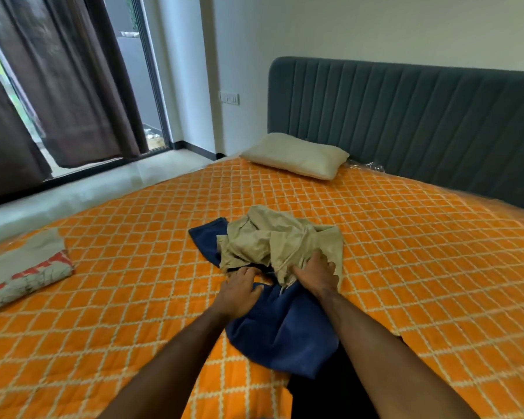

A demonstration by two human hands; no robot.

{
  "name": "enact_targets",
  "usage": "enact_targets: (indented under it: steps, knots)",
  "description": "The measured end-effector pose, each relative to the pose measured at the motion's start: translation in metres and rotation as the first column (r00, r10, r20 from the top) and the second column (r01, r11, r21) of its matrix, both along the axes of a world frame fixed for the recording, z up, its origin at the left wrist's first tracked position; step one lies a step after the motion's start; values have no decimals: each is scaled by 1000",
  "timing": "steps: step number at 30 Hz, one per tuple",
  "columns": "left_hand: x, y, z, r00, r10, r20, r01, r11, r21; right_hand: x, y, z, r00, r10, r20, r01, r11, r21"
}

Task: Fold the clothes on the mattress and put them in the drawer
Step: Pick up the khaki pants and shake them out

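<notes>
A crumpled beige garment (273, 237) lies in a heap on top of a dark blue garment (282, 331) in the middle of the orange quilted mattress (406, 252). My right hand (315, 275) grips the near edge of the beige garment, fingers bunched into the cloth. My left hand (239, 290) rests on the blue garment at the beige one's near edge, with its fingertips tucked under that beige edge. Whether the left hand grips any cloth is hidden. A corner of the blue garment (208, 234) sticks out to the left of the heap.
A folded grey and red patterned cloth (22, 272) lies at the mattress's left edge. A cream pillow (297, 155) sits by the grey-blue headboard (406, 116). Dark curtains (58, 86) hang over a glass door at left. No drawer is in view.
</notes>
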State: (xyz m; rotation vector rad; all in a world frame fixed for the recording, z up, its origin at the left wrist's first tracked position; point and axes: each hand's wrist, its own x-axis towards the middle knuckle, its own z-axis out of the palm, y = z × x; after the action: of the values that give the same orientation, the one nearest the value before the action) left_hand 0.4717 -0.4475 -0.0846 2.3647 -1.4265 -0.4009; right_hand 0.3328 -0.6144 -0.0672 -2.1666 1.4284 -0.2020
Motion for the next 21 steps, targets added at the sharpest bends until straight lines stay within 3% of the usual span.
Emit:
enact_targets:
  steps: [4, 8, 12, 16, 18, 21]
  knots:
    - [-5, -20, -8, 996, -40, -84, 38, 999, -22, 9, -17, -1, 989, 48, -138, -57, 996, -62]
    - [-8, -25, -5, 984, -46, -172, 37, 998, -57, 3, -23, 2, 993, 99, -64, -108, 984, -144]
    - [-14, -19, 19, 971, -60, -233, 23, 987, -158, -12, -16, 34, 986, 126, 110, -87, 948, -305]
    - [-22, -19, 68, 960, -118, -252, 46, 960, -275, -9, -6, 97, 929, 200, 311, -84, 933, -349]
    - [-26, -16, 98, 965, -151, -213, 62, 926, -373, -6, 5, 143, 858, 234, 457, -60, 930, -363]
    - [-40, -11, 152, 967, -174, -185, 41, 826, -562, -2, 20, 218, 680, 341, 650, -117, 925, -362]
